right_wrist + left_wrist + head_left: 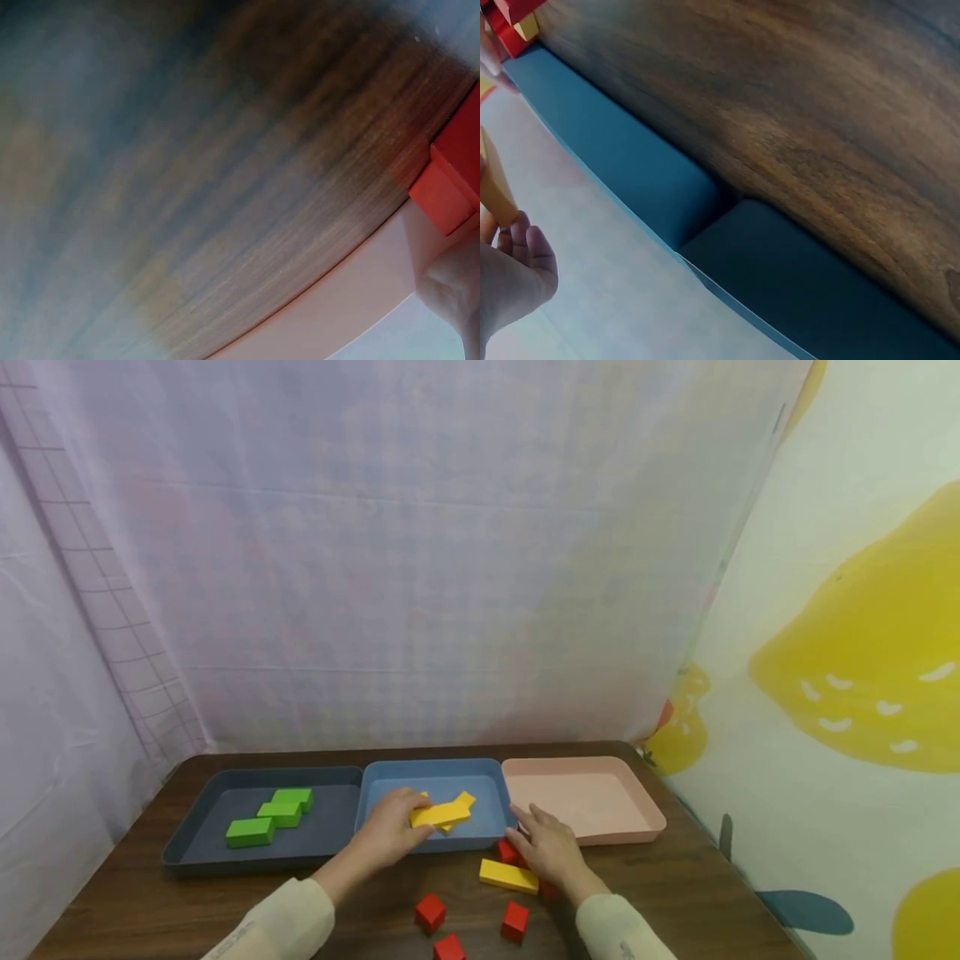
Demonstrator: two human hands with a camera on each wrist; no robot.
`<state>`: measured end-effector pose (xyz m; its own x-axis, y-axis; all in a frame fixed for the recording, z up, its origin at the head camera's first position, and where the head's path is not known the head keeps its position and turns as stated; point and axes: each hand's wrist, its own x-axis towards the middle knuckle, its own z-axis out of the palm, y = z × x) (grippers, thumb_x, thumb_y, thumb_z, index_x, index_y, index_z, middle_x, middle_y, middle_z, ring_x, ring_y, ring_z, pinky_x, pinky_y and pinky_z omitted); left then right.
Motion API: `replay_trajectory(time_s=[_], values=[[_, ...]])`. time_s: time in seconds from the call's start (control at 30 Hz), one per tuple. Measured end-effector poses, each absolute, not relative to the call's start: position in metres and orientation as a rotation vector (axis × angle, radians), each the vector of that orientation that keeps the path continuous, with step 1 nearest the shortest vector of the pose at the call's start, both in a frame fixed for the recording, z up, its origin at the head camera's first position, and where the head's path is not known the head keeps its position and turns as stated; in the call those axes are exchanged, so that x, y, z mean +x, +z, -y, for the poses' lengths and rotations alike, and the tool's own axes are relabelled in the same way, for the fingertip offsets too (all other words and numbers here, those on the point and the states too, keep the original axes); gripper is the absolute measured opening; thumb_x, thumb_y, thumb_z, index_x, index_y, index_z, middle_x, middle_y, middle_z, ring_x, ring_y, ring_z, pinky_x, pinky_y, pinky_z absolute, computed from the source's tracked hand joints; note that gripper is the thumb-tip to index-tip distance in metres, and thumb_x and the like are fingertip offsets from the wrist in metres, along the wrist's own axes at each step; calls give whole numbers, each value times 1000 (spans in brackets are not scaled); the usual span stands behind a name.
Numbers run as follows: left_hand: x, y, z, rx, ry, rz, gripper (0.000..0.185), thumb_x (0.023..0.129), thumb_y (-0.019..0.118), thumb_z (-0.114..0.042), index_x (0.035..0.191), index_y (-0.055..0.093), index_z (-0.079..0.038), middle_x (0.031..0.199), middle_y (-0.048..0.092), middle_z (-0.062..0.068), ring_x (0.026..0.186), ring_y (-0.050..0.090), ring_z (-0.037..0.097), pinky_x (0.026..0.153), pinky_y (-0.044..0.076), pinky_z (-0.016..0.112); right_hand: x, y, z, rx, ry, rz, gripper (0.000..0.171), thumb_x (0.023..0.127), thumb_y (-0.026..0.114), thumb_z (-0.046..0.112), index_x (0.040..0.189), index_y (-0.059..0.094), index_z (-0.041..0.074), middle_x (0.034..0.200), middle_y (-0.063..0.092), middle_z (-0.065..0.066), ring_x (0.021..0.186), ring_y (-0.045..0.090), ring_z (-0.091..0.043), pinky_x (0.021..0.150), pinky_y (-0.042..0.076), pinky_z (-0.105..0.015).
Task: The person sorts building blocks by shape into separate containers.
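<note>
Dark tray (pixel 195 835), lower left: three green blocks (pixel 272 817). Blue tray (pixel 491 785), centre: yellow blocks, left hand (pixel 390 828) fingers curled around one yellow block (pixel 441 812). Pink tray (pixel 592 797): nothing inside; right hand (pixel 551 852), fingers loosely spread, rests over a red block (pixel 508 852).

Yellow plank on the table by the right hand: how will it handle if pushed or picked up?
The yellow plank looks rigid, with crisp straight edges, so it likely won't flex. Lying flat on the table, it should slide rather than roll or tip. Its smooth painted faces might slip in a light pinch.
</note>
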<state>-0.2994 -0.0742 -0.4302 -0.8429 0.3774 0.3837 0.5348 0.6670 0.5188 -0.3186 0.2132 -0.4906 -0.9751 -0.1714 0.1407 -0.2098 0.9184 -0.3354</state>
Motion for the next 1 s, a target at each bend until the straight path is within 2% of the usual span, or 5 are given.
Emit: replay_trajectory(time_s=[0.27,0.53,0.67,0.8,1.0], values=[[-310,-432,69,-597,-958,2682,25,81,77,-13,104,74,-3,92,61,2,81,51,15,69,45,34,-317,-490,-214,327,532,2955,55,100,53,49,146,52,18,149,45,-20,136,41,-40,108,29,-63],[-321,-434,57,-599,-962,2796,10,80,78,-16,86,75,-9,82,63,-1,74,53,14,69,47,36,-317,-489,-213,336,545,2947,55,100,52,48,147,51,18,148,46,-20,136,41,-41,108,29,-63],[-325,-437,52,-578,-936,2888,12,80,81,-20,81,73,-10,82,62,-2,73,52,14,69,48,36,-316,-489,-213,337,536,2953,55,100,52,48,147,51,18,148,46,-19,136,41,-40,109,29,-63],[-327,-440,50,-561,-892,2939,19,81,79,-21,72,65,-11,74,52,-3,66,44,13,61,42,32,-315,-489,-213,343,536,2952,55,100,52,47,147,51,17,147,47,-19,136,42,-40,109,29,-62],[-327,-446,51,-570,-884,2935,43,81,76,-16,57,41,-15,56,24,-6,52,23,11,51,22,27,-316,-488,-213,336,507,2965,56,100,51,49,147,50,18,146,49,-18,136,42,-39,109,29,-61]])
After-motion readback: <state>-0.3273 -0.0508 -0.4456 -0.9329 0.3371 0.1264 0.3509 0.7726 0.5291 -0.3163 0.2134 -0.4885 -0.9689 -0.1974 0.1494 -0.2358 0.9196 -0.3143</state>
